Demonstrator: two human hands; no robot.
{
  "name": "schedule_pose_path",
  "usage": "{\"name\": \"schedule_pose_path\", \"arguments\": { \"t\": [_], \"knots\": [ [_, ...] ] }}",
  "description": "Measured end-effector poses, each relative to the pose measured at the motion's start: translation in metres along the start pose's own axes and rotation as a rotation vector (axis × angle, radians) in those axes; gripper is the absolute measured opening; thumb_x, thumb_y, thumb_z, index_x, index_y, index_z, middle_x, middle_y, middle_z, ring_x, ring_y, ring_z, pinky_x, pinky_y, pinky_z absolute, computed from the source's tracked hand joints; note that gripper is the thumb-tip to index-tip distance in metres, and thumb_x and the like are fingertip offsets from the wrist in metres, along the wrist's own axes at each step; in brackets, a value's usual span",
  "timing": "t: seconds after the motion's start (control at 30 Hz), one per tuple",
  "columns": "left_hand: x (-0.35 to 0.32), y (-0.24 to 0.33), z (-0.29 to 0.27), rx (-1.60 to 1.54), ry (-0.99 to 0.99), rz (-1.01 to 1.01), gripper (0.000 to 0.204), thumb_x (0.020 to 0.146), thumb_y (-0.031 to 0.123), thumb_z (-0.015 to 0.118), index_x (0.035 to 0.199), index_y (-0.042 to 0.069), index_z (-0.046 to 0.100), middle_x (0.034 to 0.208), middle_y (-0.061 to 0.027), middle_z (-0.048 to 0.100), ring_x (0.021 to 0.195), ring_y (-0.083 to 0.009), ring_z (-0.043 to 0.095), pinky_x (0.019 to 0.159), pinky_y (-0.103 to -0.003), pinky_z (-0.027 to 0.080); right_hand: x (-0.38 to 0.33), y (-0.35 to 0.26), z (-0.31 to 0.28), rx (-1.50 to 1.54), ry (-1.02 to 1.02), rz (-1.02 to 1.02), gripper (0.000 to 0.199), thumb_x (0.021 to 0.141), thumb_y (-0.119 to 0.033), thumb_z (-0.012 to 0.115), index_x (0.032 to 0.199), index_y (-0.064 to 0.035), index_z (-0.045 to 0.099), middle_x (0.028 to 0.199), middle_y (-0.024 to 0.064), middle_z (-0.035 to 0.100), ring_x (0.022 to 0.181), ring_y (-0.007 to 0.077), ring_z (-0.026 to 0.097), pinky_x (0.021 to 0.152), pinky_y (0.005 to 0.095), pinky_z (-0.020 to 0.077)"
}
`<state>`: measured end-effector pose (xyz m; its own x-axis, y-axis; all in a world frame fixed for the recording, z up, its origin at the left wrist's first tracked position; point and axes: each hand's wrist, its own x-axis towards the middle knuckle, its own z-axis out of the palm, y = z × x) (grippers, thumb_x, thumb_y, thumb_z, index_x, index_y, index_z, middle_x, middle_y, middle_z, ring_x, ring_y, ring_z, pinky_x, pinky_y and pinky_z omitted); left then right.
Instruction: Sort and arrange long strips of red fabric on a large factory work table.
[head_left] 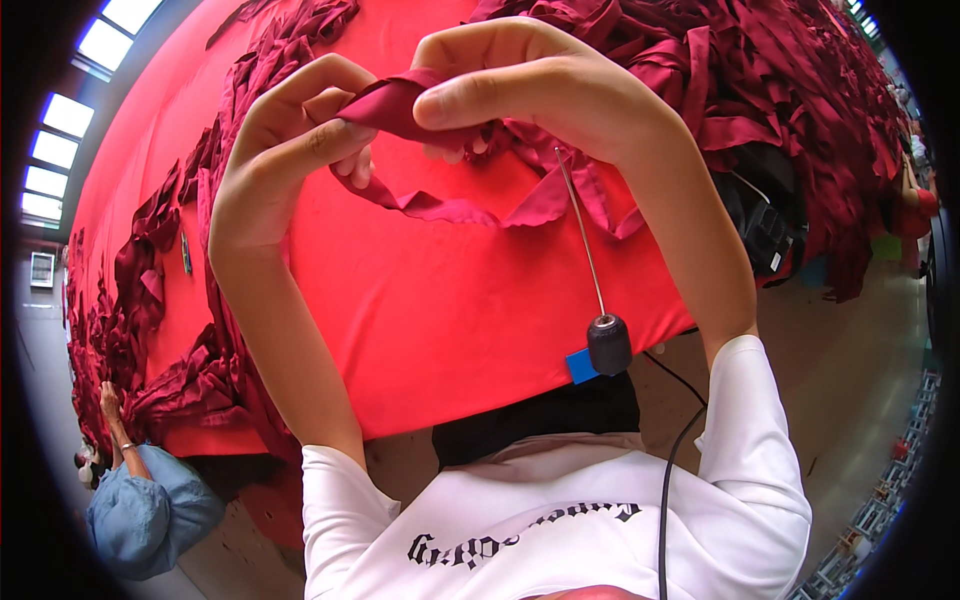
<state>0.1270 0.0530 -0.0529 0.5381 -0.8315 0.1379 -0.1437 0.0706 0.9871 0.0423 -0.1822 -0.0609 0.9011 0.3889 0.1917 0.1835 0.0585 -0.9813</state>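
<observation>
A dark red fabric strip is stretched between my two hands above the red-covered table. My left hand pinches its left part between thumb and fingers. My right hand grips the right part, with the thumb lying on top of the cloth. Below the hands, a loose length of the strip hangs in a curve toward the table. Close to my right forearm, a thin metal rod rises from a black knob-like base at the table's near edge. Some of my fingertips are hidden behind the cloth.
A large heap of dark red strips covers the far right, beside a black device. More strips lie along the left. At lower left, a person in blue reaches to the table. A black cable runs down my front.
</observation>
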Motion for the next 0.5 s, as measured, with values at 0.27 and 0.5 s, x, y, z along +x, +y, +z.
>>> {"name": "schedule_pose_path", "arguments": {
  "t": [0.27, 0.5],
  "knots": [
    [-0.015, 0.006, -0.013, -0.020, -0.141, 0.025, 0.042, 0.084, 0.021, 0.076, 0.115, -0.003, 0.060, 0.079, -0.0004, 0.061, 0.070, -0.0060, 0.055, 0.064, -0.019, 0.039, -0.006, -0.004, 0.009, 0.027, -0.144, 0.058, 0.020, 0.089, -0.016, 0.071, 0.100, 0.0005, 0.073, 0.084, 0.0006, 0.071, 0.077, 0.0047, 0.063, 0.073, 0.0190, 0.0488],
    [-0.014, 0.005, -0.018, 0.102, -0.195, -0.065, 0.037, 0.085, 0.014, 0.075, 0.115, -0.002, 0.060, 0.070, 0.0037, 0.051, 0.059, -0.0025, 0.042, 0.053, -0.020, 0.026, -0.007, -0.007, 0.016, -0.105, -0.297, 0.060, 0.015, 0.089, -0.009, 0.064, 0.093, 0.0027, 0.071, 0.077, 0.0024, 0.070, 0.071, 0.0061, 0.064, 0.068, 0.0208, 0.0510]
  ]
}}
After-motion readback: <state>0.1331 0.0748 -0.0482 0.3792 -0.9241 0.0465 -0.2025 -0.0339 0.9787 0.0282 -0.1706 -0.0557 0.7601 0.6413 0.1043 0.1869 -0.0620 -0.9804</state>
